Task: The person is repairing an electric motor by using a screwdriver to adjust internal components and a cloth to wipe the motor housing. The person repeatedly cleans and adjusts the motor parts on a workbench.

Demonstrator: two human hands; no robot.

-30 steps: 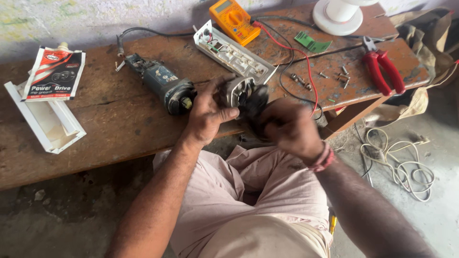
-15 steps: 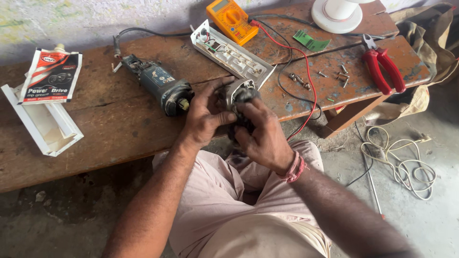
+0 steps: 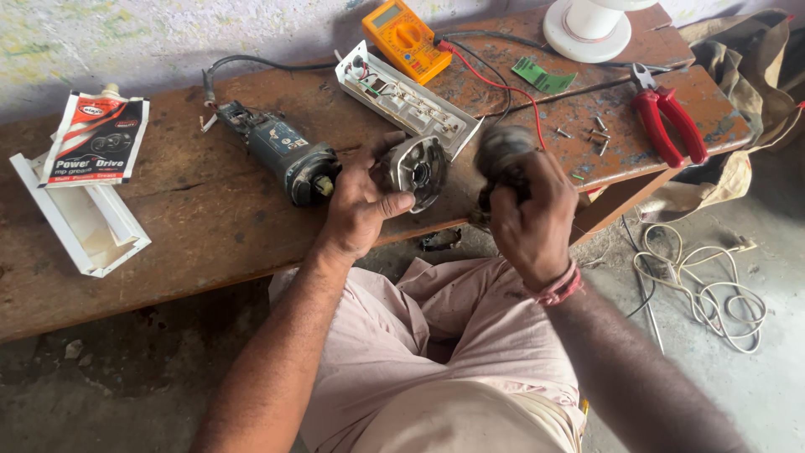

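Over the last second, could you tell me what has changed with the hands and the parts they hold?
The hands have drawn apart: the left hand now holds the grey housing alone, and the right hand has pulled the dark part away rightward. The grinder body, multimeter and pliers lie unmoved.

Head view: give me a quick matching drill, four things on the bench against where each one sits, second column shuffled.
Things:
1. multimeter
2. pliers
3. grease pouch
4. gear housing

Places:
A. held in the left hand at the bench's front edge
B. far left, lying over a white tray
C. back edge of the bench, its red lead trailing right
D. right end, beside loose screws

Pairs: 1-C, 2-D, 3-B, 4-A
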